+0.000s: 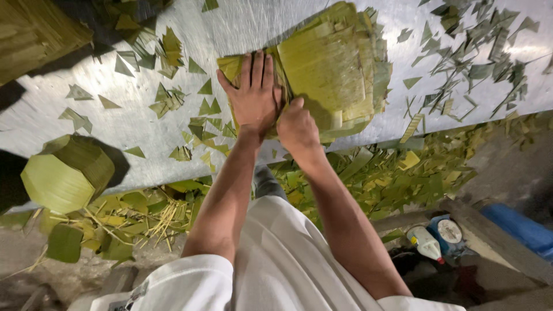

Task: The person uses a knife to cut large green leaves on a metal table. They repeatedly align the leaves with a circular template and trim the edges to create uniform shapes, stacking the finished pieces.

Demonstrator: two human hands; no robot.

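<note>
Trimming step: the left hand (253,95) lies flat, grip released, pinning a leaf stack (334,69) on the desk (144,138). Beside it, the right hand (296,126) is clenched; any blade is hidden. Next calls for steady pressure.

Scratched sheet metal on the worktop (242,26), dull silver with a soft sheen, brighter glare toward the far right corner. Stacked leaf (334,63) at the near edge: fibrous, ribbed along its length, matt yellow-green, cut edges layered and slightly frayed. Pressed flat under a bare left hand (253,95), gripped beside it by a bare right hand (296,126). Trimmed octagonal leaf bundle (63,173) near the left edge, smooth and waxy on top. Dry, papery leaf scraps (461,57) strewn across the metal. White cotton-like shirt (282,259), matt. Glossy white plastic bottle (425,242) below, on rough concrete floor (507,167).
</note>
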